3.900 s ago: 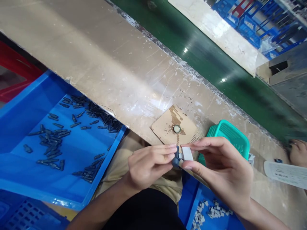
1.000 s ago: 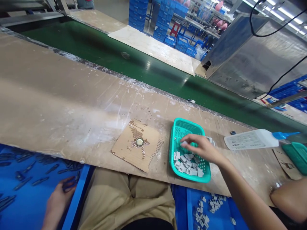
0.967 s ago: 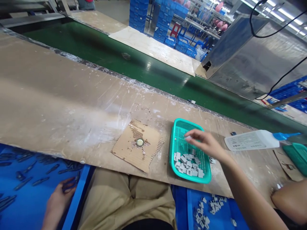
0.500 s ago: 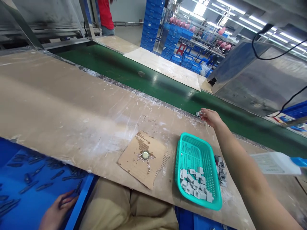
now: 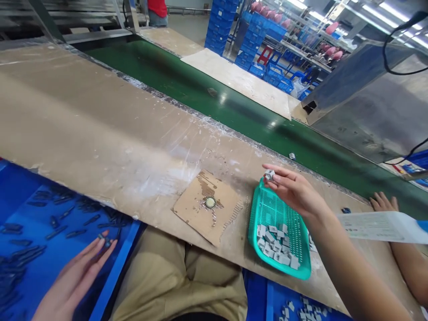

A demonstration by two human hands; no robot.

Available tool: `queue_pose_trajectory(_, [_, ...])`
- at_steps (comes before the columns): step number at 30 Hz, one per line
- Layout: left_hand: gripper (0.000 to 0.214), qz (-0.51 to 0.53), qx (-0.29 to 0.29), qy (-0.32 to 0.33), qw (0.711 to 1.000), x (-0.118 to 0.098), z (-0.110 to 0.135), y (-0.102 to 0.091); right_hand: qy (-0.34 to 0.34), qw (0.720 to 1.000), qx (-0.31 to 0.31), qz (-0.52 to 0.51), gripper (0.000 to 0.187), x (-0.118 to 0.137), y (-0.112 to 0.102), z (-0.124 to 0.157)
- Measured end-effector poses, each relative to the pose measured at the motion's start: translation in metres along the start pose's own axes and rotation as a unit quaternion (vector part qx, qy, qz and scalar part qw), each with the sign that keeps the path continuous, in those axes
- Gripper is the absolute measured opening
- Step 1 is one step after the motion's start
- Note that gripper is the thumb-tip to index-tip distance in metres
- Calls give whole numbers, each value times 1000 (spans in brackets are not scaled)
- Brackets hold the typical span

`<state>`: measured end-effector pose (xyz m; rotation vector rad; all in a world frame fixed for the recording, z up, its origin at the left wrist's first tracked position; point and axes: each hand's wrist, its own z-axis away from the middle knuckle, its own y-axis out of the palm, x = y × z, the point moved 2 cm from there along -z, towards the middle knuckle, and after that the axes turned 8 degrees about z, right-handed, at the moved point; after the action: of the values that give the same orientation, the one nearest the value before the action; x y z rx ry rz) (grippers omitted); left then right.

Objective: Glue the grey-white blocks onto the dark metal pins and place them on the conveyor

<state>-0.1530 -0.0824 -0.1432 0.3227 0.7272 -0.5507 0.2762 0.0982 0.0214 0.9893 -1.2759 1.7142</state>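
Observation:
My right hand (image 5: 290,189) is raised over the far end of a teal plastic basket (image 5: 251,223), pinching a small light-grey block (image 5: 269,174) between thumb and fingertips. Several similar grey blocks (image 5: 277,245) lie in the basket's near half. At the lower left, my left hand (image 5: 75,276) is above a blue bin (image 5: 110,283), its fingertips closed on a small dark plastic part (image 5: 106,242). Many slim dark parts (image 5: 20,258) are scattered in that bin. A torn cardboard piece (image 5: 187,211) with a round, jagged-edged cap (image 5: 210,202) lies left of the basket.
Beyond the worktop (image 5: 100,133) runs a green belt (image 5: 187,93), with a small grey-and-dark piece (image 5: 292,156) on it. Another person's hand (image 5: 384,203) rests at the right, behind a whitish bottle (image 5: 377,226). Grey blocks fill part of a lower blue bin (image 5: 272,303).
My right hand has come back from the belt's edge to above the basket. A small piece now lies on the belt. My left hand has risen with the dark part; another person's hand has appeared.

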Motion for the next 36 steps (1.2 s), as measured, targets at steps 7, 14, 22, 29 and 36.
queue_pose_trajectory(7, [20,166,12,-39,985,-18,53,26,-60,988,33,139,29,23,79,24])
queue_pose_trajectory(14, [20,181,221,-126,950,14,83,41,-217,918,18,331,20,15,114,26])
queue_pose_trajectory(22, [20,171,319,-151,920,32,90,48,-213,915,29,343,18,5,121,27])
queue_pose_trajectory(29, [18,162,325,-154,919,34,91,49,-197,920,24,338,17,4,121,27])
queue_pose_trajectory(36, [17,151,353,-169,908,34,97,56,-191,919,31,343,17,6,122,26])
